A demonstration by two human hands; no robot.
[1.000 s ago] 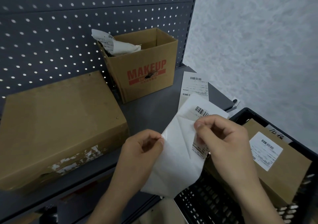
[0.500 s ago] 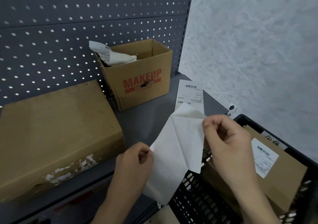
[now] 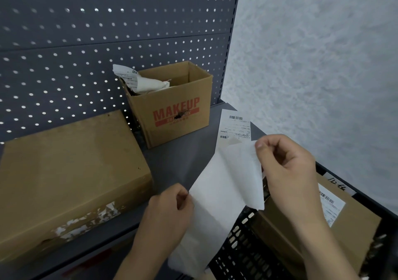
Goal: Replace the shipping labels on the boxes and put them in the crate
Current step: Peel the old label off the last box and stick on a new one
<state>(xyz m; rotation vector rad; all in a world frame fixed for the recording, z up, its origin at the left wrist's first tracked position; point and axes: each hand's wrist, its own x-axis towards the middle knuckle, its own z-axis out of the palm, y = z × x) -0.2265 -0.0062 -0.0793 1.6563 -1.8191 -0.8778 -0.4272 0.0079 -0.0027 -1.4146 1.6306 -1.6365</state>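
Two white layers held in the air: label (image 3: 252, 172) peeled partway off its backing sheet (image 3: 215, 204), over the shelf (image 3: 183, 157) front edge and the near corner of the black crate (image 3: 243, 258). Right hand (image 3: 286, 172) clamped on the label's top corner, thumb and forefinger pinching. Left hand (image 3: 165, 215) pinches the backing's left edge. Crate holds a brown box (image 3: 355, 226) with a printed label (image 3: 331, 206) on top. Spare label (image 3: 234, 124) lies flat on the shelf behind. Flat box (image 3: 64, 172) at left, torn label residue (image 3: 86, 223) on its front. Open MAKEUP box (image 3: 172, 112) against the pegboard (image 3: 107, 32), crumpled paper (image 3: 140, 81) inside.
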